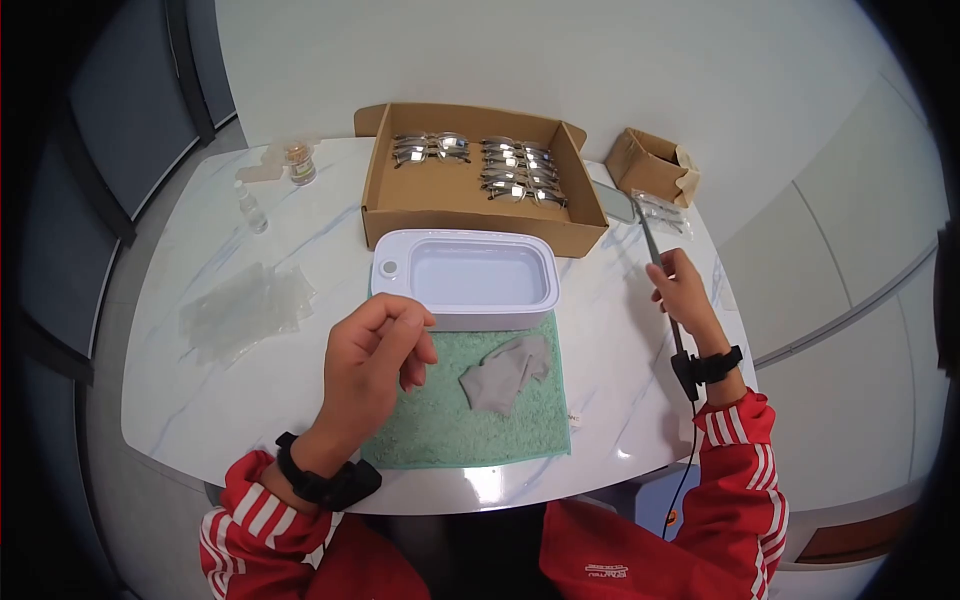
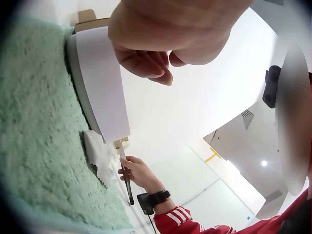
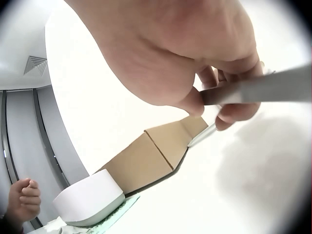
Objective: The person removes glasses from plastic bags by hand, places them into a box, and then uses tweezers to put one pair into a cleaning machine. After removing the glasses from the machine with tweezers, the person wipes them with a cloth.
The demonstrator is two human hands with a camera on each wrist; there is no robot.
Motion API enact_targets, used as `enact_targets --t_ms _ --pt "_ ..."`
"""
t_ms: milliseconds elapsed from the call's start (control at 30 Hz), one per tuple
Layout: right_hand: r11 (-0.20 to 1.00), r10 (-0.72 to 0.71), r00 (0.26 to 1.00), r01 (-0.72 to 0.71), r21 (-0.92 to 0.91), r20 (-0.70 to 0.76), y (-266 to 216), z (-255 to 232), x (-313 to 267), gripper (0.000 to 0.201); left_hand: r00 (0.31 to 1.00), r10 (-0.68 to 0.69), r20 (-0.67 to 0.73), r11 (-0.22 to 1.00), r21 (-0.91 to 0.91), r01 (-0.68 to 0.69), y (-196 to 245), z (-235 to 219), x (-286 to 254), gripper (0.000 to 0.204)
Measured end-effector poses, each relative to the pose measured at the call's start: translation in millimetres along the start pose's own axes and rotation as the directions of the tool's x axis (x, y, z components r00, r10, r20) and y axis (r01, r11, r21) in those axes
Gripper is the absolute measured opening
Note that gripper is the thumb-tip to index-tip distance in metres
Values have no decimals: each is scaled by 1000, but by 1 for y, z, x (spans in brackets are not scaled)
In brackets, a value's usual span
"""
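My right hand (image 1: 682,288) grips a long, slim tool (image 1: 652,240) with a light grey end and a dark end, over the right side of the table. Its exact kind I cannot tell. My left hand (image 1: 375,355), fingers loosely curled and holding nothing visible, hovers at the near left corner of a white ultrasonic cleaner (image 1: 455,318). This open-topped cleaner has a round button at its left. A crumpled grey cloth (image 1: 505,375) lies before it on a green towel (image 1: 430,435). In the left wrist view, the tool (image 2: 127,183) points up past the cloth.
Behind the cleaner, a cardboard box (image 1: 415,205) holds several pairs of glasses (image 1: 520,175) in two columns. A small carton (image 1: 650,165), a phone (image 1: 614,203) and plastic-wrapped items (image 1: 660,212) are at the right. Clear bags (image 1: 245,310), a spray bottle (image 1: 252,210) and a jar (image 1: 300,165) lie left.
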State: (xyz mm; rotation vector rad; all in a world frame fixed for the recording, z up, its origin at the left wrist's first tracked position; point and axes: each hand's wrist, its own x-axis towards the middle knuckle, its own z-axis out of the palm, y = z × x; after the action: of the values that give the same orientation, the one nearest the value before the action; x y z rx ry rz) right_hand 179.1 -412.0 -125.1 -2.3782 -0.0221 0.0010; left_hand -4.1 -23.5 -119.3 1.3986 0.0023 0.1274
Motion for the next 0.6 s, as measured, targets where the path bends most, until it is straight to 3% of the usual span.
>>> enact_targets --t_ms 67,233,267,333,400,467,600 --pt "996 -88 988 91 11 -130 -3 -10 3 30 1000 9 14 1000 -3 -9 8 -2 1 22" --pt "971 -234 968 229 -68 -91 -52 -17 -1 28 998 40 51 999 -11 -40 11 -21 12 24" --pt "971 -237 967 231 -66 -96 -63 -12 -1 28 999 28 41 993 -118 -23 7 -27 15 25" --pt "776 -570 819 512 -369 -62 -79 -3 2 28 999 11 39 975 -224 -2 -1 -36 19 26" --pt "792 -530 848 482 -376 -30 -96 7 8 27 1000 -3 14 921 -390 8 -10 -43 20 27" --pt "700 -484 871 442 -561 81 -111 15 16 24 1000 3 6 899 -439 0 -10 -49 22 27" --pt "598 -500 858 441 -669 119 -133 25 29 23 999 46 -22 823 -565 -50 -6 -61 24 27"
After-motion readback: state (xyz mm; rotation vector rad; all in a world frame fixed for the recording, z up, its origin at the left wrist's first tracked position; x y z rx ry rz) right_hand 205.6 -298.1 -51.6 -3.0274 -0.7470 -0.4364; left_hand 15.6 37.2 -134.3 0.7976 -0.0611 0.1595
